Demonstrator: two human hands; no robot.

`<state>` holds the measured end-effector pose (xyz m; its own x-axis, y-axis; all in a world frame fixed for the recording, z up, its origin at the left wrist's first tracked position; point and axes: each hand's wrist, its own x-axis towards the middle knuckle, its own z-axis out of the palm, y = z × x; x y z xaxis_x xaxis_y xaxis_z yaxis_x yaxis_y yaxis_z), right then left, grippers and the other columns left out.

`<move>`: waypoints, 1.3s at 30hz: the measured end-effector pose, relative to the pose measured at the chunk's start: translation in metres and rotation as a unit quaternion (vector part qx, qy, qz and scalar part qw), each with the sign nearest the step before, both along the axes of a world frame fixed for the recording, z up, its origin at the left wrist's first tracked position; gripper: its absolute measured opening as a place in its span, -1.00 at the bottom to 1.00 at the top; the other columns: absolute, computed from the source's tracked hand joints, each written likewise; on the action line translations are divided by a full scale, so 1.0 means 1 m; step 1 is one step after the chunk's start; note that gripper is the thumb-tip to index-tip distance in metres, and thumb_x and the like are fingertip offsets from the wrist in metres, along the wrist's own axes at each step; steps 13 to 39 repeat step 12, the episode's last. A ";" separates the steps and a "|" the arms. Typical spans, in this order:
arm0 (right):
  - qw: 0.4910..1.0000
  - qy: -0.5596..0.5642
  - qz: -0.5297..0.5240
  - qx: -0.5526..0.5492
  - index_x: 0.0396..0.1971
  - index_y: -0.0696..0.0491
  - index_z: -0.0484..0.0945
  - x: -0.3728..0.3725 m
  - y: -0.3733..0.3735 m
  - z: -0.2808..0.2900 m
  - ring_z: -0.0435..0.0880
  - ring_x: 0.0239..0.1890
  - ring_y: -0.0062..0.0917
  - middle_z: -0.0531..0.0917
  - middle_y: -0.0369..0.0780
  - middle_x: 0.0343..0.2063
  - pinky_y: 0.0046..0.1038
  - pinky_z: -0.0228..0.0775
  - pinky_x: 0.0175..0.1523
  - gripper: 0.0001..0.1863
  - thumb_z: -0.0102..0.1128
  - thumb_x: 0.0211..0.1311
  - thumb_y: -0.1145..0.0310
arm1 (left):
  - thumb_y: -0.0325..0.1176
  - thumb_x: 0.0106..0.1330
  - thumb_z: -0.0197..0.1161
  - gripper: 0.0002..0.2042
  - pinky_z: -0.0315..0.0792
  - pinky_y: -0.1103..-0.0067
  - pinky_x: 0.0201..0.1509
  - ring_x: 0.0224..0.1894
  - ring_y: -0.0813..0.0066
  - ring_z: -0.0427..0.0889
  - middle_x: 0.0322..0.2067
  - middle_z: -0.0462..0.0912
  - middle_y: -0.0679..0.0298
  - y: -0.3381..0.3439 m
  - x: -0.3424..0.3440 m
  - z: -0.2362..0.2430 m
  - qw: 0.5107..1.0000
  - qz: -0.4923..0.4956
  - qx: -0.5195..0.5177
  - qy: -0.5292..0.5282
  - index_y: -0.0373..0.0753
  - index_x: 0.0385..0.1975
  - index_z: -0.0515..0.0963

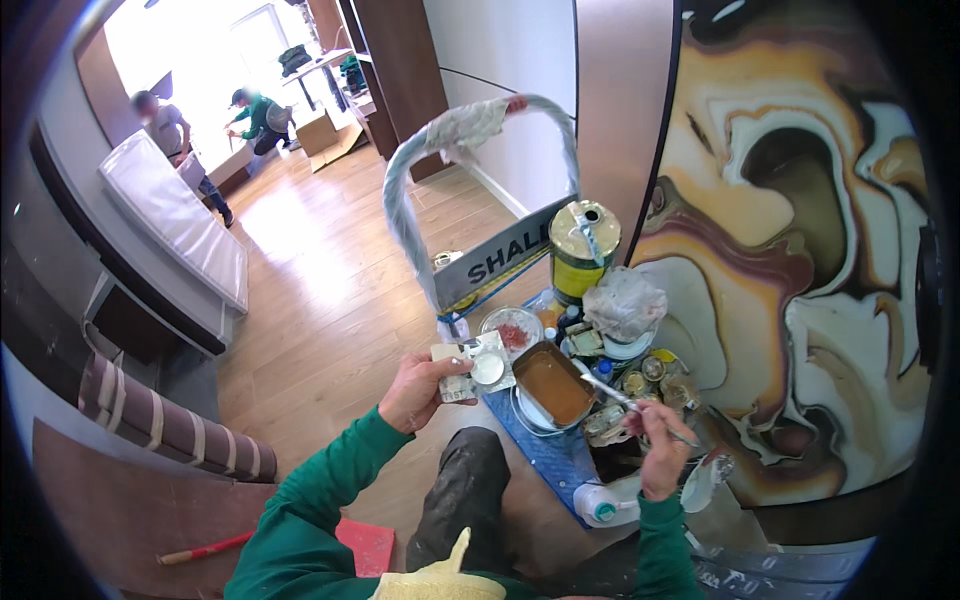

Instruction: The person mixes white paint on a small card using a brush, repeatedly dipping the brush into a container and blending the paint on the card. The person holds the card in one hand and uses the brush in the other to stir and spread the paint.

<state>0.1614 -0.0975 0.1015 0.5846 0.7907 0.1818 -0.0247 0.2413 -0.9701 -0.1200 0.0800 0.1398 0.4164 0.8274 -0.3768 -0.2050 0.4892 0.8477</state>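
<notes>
My left hand is closed on a flat, paint-marked card, with the thumb on top. A small round white dish sits on the card. A slim, pale-tipped tool, like a small brush or palette knife, is gripped in my right hand. Its tip is by the right rim of a brown rectangular tray, set on a white bucket. Behind the card lies a clear round lid smeared with red. Small jars and bottles crowd the area beyond my right hand.
These stand on a blue-decked trolley with a wrapped upright handle. A yellow-green can and a plastic-wrapped bundle are at its far end. A swirl-patterned panel rises at the right. Two people work far left.
</notes>
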 end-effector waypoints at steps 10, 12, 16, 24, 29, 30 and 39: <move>0.985 0.115 0.050 -0.120 -0.15 0.25 0.63 -0.044 0.063 0.148 0.67 -0.39 -0.57 0.69 -0.17 -0.39 -0.60 0.48 -0.30 -0.74 0.10 0.36 0.37 | -0.42 0.25 0.20 -0.69 0.69 0.40 -0.36 -0.26 0.34 0.71 -0.23 0.65 0.14 -0.011 -0.055 0.172 0.990 0.114 -0.076 0.011 -0.37 -0.03 0.46; 0.977 0.105 0.063 -0.172 -0.15 0.23 0.63 -0.058 0.070 0.178 0.67 -0.38 -0.59 0.70 -0.20 -0.37 -0.60 0.47 -0.31 -0.72 0.11 0.37 0.33 | -0.39 0.27 0.18 -0.69 0.71 0.39 -0.35 -0.25 0.35 0.71 -0.22 0.65 0.17 -0.020 -0.080 0.201 0.983 0.147 -0.110 0.024 -0.34 -0.01 0.45; 0.977 0.105 0.063 -0.172 -0.15 0.23 0.63 -0.058 0.070 0.178 0.67 -0.38 -0.59 0.70 -0.20 -0.37 -0.60 0.47 -0.31 -0.72 0.11 0.37 0.33 | -0.39 0.27 0.18 -0.69 0.71 0.39 -0.35 -0.25 0.35 0.71 -0.22 0.65 0.17 -0.020 -0.080 0.201 0.983 0.147 -0.110 0.024 -0.34 -0.01 0.45; 0.977 0.105 0.063 -0.172 -0.15 0.23 0.63 -0.058 0.070 0.178 0.67 -0.38 -0.59 0.70 -0.20 -0.37 -0.60 0.47 -0.31 -0.72 0.11 0.37 0.33 | -0.39 0.27 0.18 -0.69 0.71 0.39 -0.35 -0.25 0.35 0.71 -0.22 0.65 0.17 -0.020 -0.080 0.201 0.983 0.147 -0.110 0.024 -0.34 -0.01 0.45; 0.977 0.105 0.063 -0.172 -0.15 0.23 0.63 -0.058 0.070 0.178 0.67 -0.38 -0.59 0.70 -0.20 -0.37 -0.60 0.47 -0.31 -0.72 0.11 0.37 0.33 | -0.39 0.27 0.18 -0.69 0.71 0.39 -0.35 -0.25 0.35 0.71 -0.22 0.65 0.17 -0.020 -0.080 0.201 0.983 0.147 -0.110 0.024 -0.34 -0.01 0.45; 0.977 0.105 0.063 -0.172 -0.15 0.23 0.63 -0.058 0.070 0.178 0.67 -0.38 -0.59 0.70 -0.20 -0.37 -0.60 0.47 -0.31 -0.72 0.11 0.37 0.33 | -0.39 0.27 0.18 -0.69 0.71 0.39 -0.35 -0.25 0.35 0.71 -0.22 0.65 0.17 -0.020 -0.080 0.201 0.983 0.147 -0.110 0.024 -0.34 -0.01 0.45; 0.977 0.105 0.063 -0.172 -0.15 0.23 0.63 -0.058 0.070 0.178 0.67 -0.38 -0.59 0.70 -0.20 -0.37 -0.60 0.47 -0.31 -0.72 0.11 0.37 0.33 | -0.39 0.27 0.18 -0.69 0.71 0.39 -0.35 -0.25 0.35 0.71 -0.22 0.65 0.17 -0.020 -0.080 0.201 0.983 0.147 -0.110 0.024 -0.34 -0.01 0.45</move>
